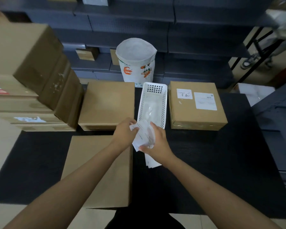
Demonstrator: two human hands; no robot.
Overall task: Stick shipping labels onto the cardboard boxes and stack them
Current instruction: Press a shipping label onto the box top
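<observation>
Both hands, left hand point(125, 133) and right hand point(156, 142), grasp a shipping label point(143, 135) over the surface's middle. The labelled box point(196, 104) at the far right edge looks done; the near plain box point(99, 171) and the far plain box point(107, 104) remain unlabelled.

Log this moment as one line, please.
phase: peeling label | left hand + right hand: on label sheet | near box: unlabelled | far-right box: labelled

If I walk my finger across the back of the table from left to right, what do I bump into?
Box stack → plain box → white basket → labelled box.
</observation>
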